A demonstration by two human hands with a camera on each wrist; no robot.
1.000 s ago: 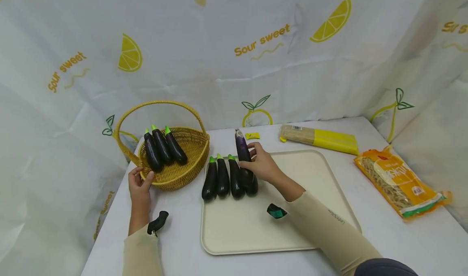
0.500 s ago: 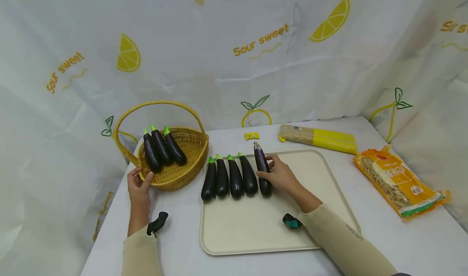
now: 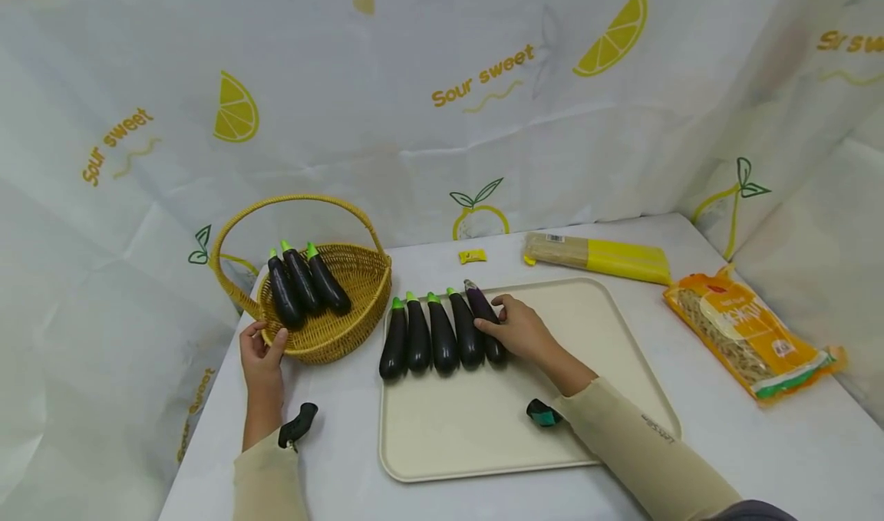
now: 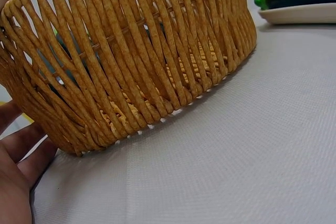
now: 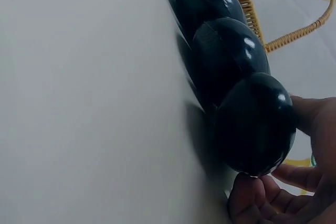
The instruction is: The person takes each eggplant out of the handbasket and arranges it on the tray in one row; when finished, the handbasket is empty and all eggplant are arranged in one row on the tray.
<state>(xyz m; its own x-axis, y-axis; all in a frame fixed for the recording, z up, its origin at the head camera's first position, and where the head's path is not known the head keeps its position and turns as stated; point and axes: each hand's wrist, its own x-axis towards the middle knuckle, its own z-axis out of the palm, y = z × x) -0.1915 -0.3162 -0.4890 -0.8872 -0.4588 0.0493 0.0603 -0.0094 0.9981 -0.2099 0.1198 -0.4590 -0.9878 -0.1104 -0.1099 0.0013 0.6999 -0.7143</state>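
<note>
Head: tray [image 3: 470, 433] between basket [image 3: 355, 338] and bag [image 3: 749, 335]

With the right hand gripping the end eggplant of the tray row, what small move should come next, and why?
Probably ease the end eggplant down and then loosen the right hand. It is alongside the four other eggplants, roughly aligned; whether it rests fully on the tray is hard to tell, so lowering before release seems safer.
</note>
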